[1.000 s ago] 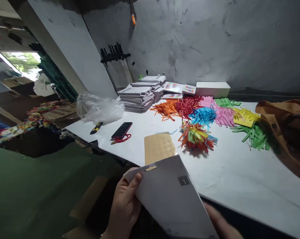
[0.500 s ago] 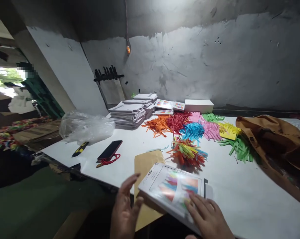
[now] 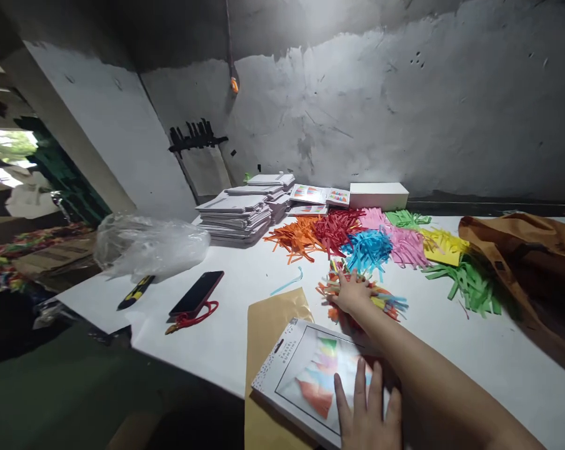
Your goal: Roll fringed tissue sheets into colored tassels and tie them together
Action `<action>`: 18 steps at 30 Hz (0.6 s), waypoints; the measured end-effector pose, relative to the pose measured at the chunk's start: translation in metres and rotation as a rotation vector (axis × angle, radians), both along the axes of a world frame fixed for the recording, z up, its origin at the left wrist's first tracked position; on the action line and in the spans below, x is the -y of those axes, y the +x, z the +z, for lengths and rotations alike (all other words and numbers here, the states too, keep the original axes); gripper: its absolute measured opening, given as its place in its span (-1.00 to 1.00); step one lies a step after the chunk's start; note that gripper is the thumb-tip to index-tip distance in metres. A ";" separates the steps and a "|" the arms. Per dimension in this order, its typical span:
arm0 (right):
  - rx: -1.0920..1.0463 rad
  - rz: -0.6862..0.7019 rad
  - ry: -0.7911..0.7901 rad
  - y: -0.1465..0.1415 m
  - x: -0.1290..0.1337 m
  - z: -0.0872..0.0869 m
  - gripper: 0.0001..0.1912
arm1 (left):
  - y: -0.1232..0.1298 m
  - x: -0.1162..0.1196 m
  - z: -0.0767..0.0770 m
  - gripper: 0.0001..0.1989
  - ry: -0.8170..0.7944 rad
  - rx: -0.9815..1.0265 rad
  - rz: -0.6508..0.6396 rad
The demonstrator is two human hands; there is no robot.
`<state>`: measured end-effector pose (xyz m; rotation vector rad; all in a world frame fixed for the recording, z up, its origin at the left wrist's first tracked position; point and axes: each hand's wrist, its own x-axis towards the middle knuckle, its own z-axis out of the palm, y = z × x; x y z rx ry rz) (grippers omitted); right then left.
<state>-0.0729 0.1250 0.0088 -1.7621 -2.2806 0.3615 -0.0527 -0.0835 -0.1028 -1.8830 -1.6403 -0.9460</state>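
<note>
A white box printed "Tassel Bunting" [image 3: 287, 369], with colourful tassels pictured on its front, lies tilted across a brown paper envelope [image 3: 268, 319] at the table's front edge. My left hand [image 3: 369, 409] rests on the lower right of this box, fingers spread. Stretching across from the right, my right hand [image 3: 354, 294] is on a mixed-colour bundle of paper tassels [image 3: 385, 303], its fingers apart over the strips. Part of the bundle is hidden beneath that hand. A thin blue paper strip [image 3: 287, 283] lies by the envelope.
Behind are orange tassels [image 3: 295, 237], blue tassels [image 3: 369, 247] and green tassels [image 3: 470, 284]. Stacked white boxes [image 3: 235, 215] and a long white box [image 3: 379, 195] stand near the wall. Leftward lie a phone [image 3: 198, 294], a cutter knife [image 3: 136, 292] and a plastic bag [image 3: 155, 244]; a brown bag [image 3: 489, 250] sits right.
My right hand has left the box and reached forward to the mixed tassel bundle. My left hand has moved right, from beside the box onto its front. The view has shifted slightly.
</note>
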 end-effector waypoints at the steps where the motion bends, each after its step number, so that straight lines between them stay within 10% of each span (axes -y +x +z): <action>1: -0.021 0.011 -0.019 0.009 -0.003 -0.009 -0.29 | 0.004 0.002 0.002 -0.59 -0.053 0.016 0.021; 7: -0.293 0.175 0.036 0.123 0.013 -0.002 -0.39 | -0.009 0.017 0.036 -0.28 -0.268 0.235 -0.160; 12: -0.522 0.282 0.303 0.208 0.117 -0.006 -0.31 | -0.019 0.026 0.065 -0.11 -0.267 0.344 -0.212; 18: -0.252 0.447 0.505 0.241 0.219 -0.043 -0.48 | -0.026 0.027 0.099 -0.31 -0.180 0.544 -0.274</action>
